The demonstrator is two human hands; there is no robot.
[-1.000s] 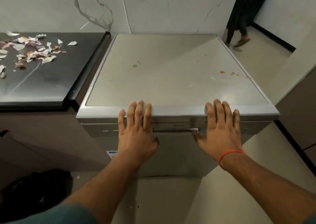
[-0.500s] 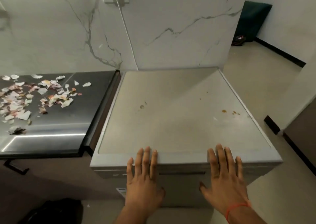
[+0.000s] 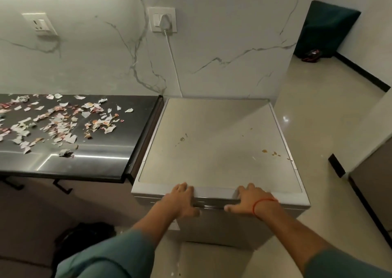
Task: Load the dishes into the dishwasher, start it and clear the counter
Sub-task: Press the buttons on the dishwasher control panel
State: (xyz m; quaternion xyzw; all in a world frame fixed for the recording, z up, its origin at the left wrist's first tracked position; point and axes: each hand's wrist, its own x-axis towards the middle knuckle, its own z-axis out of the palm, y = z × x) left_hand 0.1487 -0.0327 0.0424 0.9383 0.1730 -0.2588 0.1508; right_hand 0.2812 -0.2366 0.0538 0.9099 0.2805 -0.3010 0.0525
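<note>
Marble wall behind; the dishwasher (image 3: 214, 148) sits under my flat left hand (image 3: 180, 201) and right hand (image 3: 250, 200), holding nothing. Paper scraps (image 3: 63, 120) wait leftward, nearer my left hand.

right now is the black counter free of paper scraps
No, torn paper scraps lie scattered over the black counter left of the dishwasher.

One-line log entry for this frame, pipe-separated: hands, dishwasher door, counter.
left hand flat on dishwasher front edge | right hand flat on same edge | door shut | counter strewn with paper scraps
</note>
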